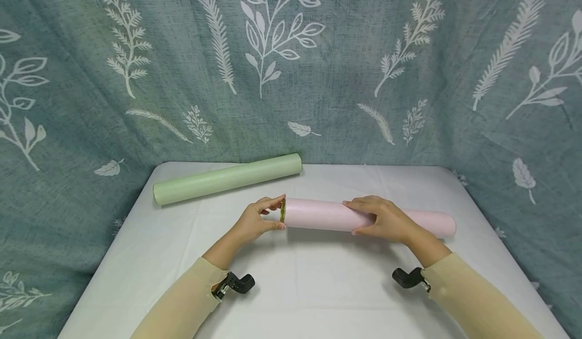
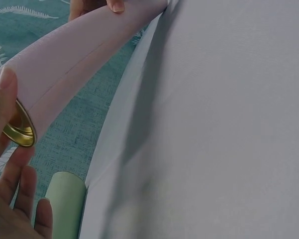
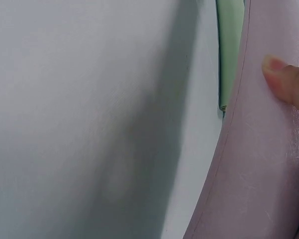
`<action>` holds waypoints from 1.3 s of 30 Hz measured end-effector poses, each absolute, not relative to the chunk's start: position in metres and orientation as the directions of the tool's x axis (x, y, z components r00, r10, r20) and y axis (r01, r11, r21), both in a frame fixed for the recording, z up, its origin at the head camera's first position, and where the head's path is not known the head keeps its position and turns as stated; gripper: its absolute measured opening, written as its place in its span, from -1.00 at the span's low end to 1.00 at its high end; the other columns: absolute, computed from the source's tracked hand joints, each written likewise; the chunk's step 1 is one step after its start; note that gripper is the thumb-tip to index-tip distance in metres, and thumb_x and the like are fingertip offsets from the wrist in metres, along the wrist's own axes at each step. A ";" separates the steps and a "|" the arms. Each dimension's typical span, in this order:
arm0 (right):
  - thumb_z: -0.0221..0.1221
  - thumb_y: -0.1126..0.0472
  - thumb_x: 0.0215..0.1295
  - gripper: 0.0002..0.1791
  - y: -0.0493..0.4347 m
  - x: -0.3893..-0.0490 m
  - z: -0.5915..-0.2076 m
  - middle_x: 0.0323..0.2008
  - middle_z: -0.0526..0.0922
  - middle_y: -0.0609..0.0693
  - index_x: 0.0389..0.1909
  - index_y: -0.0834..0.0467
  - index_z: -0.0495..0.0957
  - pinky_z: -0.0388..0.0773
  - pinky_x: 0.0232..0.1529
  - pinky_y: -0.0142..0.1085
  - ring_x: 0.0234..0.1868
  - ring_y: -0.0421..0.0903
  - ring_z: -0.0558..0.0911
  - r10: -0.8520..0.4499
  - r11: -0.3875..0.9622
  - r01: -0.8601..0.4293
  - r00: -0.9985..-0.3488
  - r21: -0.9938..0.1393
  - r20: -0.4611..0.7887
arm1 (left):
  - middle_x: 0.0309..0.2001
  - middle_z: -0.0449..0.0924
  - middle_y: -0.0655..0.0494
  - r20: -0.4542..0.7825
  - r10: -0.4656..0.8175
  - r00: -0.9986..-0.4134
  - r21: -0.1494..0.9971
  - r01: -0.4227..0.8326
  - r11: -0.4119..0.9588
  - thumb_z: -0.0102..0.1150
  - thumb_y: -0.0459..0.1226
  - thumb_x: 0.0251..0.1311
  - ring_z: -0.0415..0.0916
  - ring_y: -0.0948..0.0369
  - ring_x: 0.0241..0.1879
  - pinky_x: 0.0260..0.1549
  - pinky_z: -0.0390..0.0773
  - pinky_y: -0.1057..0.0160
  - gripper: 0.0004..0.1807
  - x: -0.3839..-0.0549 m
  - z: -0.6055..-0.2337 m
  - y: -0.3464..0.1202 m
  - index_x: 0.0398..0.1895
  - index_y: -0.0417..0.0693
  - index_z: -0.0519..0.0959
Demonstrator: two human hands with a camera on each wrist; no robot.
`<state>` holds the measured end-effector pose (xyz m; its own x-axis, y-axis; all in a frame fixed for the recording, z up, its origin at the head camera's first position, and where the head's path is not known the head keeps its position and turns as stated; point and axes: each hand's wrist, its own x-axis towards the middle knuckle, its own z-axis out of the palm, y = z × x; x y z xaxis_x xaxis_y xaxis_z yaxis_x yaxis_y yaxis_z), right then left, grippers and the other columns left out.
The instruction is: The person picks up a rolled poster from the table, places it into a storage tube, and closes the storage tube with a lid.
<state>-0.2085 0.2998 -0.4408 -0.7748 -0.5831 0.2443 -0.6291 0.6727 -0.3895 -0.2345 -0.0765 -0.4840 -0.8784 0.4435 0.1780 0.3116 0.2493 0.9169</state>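
A long pink tube (image 1: 318, 213) is held level just above the white tabletop, its shadow falling below it. A recessed gold metal cap (image 2: 21, 130) fills its left end. My left hand (image 1: 254, 221) pinches the rim at that end between thumb and fingers; in the left wrist view the lower fingers are loosely bent. Farther right, my right hand (image 1: 384, 220) grips the tube past its middle, thumb on the near side. The right wrist view shows the thumb (image 3: 283, 79) pressed on the pink surface. A thin seam runs along the tube.
A green tube (image 1: 227, 178) lies slanted near the table's back left edge. The table (image 1: 336, 288) has a white cover. Behind and at the sides hangs a blue-green curtain (image 1: 336, 76) with white leaf prints. A black wrist mount (image 1: 232, 284) sits on each sleeve.
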 end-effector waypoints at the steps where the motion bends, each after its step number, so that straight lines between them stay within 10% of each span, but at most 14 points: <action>1: 0.54 -0.05 0.01 -0.19 0.300 -0.209 -0.441 0.22 0.58 0.08 0.35 -0.06 0.52 0.44 0.21 0.16 0.26 0.17 0.51 -0.583 0.674 -0.630 -0.774 -0.386 0.246 | 0.13 0.58 0.02 0.175 0.445 -0.878 0.914 0.313 0.259 0.55 -0.24 -0.07 0.41 -0.13 0.17 0.18 0.37 -0.18 -0.14 -0.234 -0.483 -0.077 0.41 0.03 0.44; 39: 0.55 0.03 0.01 -0.19 0.326 -0.226 -0.425 0.21 0.59 0.07 0.36 -0.09 0.51 0.45 0.18 0.14 0.25 0.15 0.50 -0.559 0.752 -0.599 -0.801 -0.276 0.214 | 0.24 0.54 0.10 0.188 0.356 -0.915 0.758 0.366 0.540 0.32 -0.12 0.31 0.25 -0.01 0.36 0.29 0.20 -0.20 -0.44 -0.206 -0.476 -0.125 0.37 0.08 0.49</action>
